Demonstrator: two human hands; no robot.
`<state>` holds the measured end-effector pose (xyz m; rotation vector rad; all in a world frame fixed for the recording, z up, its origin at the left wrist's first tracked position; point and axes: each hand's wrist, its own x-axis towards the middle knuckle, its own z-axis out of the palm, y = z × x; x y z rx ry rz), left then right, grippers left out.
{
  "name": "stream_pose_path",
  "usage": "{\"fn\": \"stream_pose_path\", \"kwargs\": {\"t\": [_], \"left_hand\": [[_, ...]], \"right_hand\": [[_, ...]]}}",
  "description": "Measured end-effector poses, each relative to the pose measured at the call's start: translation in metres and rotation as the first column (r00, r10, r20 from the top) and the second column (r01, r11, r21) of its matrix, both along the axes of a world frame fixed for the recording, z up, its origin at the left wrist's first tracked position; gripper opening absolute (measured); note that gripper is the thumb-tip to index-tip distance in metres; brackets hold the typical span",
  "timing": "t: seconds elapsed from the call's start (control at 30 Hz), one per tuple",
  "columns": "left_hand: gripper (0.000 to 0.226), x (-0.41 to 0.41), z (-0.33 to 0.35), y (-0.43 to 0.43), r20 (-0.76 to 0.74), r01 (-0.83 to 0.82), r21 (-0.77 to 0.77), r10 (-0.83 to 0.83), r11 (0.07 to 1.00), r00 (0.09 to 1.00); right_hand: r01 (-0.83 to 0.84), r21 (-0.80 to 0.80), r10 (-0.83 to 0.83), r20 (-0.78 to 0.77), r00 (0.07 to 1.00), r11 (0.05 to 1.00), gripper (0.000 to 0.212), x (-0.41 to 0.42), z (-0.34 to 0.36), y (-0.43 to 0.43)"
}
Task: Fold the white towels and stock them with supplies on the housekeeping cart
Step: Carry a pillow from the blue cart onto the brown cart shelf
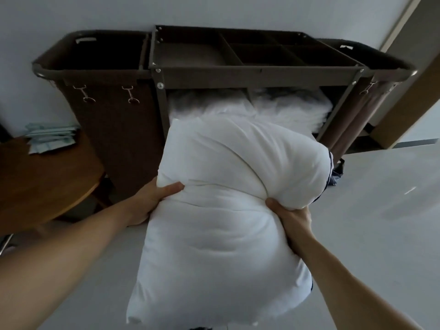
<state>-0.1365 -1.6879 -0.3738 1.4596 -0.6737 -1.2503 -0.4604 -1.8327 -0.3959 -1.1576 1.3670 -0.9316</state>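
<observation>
Pillow point(226, 186) gets squeezed from both sides, left hand point(152, 198) and right hand point(290, 217) both gripping it, probably so it fits the cart point(257, 73) shelf just beyond them.

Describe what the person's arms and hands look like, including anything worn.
The left forearm and right forearm are bare, with no sleeve in view. The left hand and right hand wear no gloves; no watch, bracelet or ring shows.

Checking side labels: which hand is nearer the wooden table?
Left. Left hand grips the white pillow just beside the wooden table; right hand grips its opposite side, farther away.
</observation>
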Motion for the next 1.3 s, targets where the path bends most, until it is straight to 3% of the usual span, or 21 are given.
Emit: {"fn": "stream_pose_path", "kwargs": {"t": [0.17,0.3,0.43,0.5,0.6,0.77,0.87,0.97,1.03,1.1,1.2,1.3], "left_hand": [[0.108,0.000,-0.052,-0.070,-0.001,-0.063,0.005,0.063,0.998,0.998],[0.093,-0.003,-0.089,-0.105,0.112,-0.057,0.029,0.053,0.998,0.992],[0.074,-0.012,-0.130,-0.119,0.266,-0.065,0.057,0.048,0.996,0.963],[0.084,-0.019,-0.151,-0.127,0.281,-0.147,0.039,0.130,0.988,0.951],[0.098,-0.017,-0.177,-0.146,0.358,-0.278,0.011,0.256,0.960,0.898],[0.101,0.015,-0.226,-0.175,0.372,-0.419,0.000,0.388,0.908,0.843],[0.101,0.019,-0.245,-0.197,0.503,-0.569,0.030,0.480,0.822,0.719],[0.076,-0.003,-0.251,-0.223,0.604,-0.661,-0.203,0.624,0.722,0.496],[0.071,-0.029,-0.260,-0.234,0.722,-0.591,-0.365,0.620,0.719,0.307],[0.076,-0.057,-0.275,-0.236,0.887,-0.377,-0.364,0.441,0.852,0.138],[0.078,-0.056,-0.286,-0.239,0.981,-0.184,-0.191,0.183,0.964,-0.061],[0.073,-0.021,-0.281,-0.254,0.997,-0.270,0.057,-0.067,0.961,-0.028]], "right_hand": [[-0.062,0.006,0.062,-0.012,0.998,0.998,0.085,0.013,-0.058,-0.089],[-0.130,0.038,0.131,-0.029,0.991,0.991,0.085,0.026,-0.113,-0.143],[-0.253,0.090,0.258,-0.046,0.965,0.963,0.061,0.037,-0.181,-0.178],[-0.277,0.124,0.285,-0.057,0.957,0.953,0.048,0.044,-0.215,-0.186],[-0.302,0.140,0.310,-0.038,0.950,0.943,0.048,0.065,-0.244,-0.205],[-0.360,0.089,0.361,-0.003,0.932,0.929,0.046,0.106,-0.281,-0.252],[-0.343,0.124,0.344,0.013,0.939,0.931,0.041,0.129,-0.298,-0.273],[-0.305,0.127,0.304,0.026,0.952,0.944,0.053,0.152,-0.301,-0.296],[-0.302,0.124,0.303,0.017,0.953,0.945,0.066,0.158,-0.300,-0.306],[-0.318,0.130,0.321,-0.003,0.947,0.939,0.067,0.159,-0.301,-0.313],[-0.340,0.169,0.346,-0.007,0.938,0.925,0.065,0.162,-0.301,-0.323],[-0.334,0.206,0.343,-0.005,0.939,0.920,0.090,0.167,-0.302,-0.334]]}}
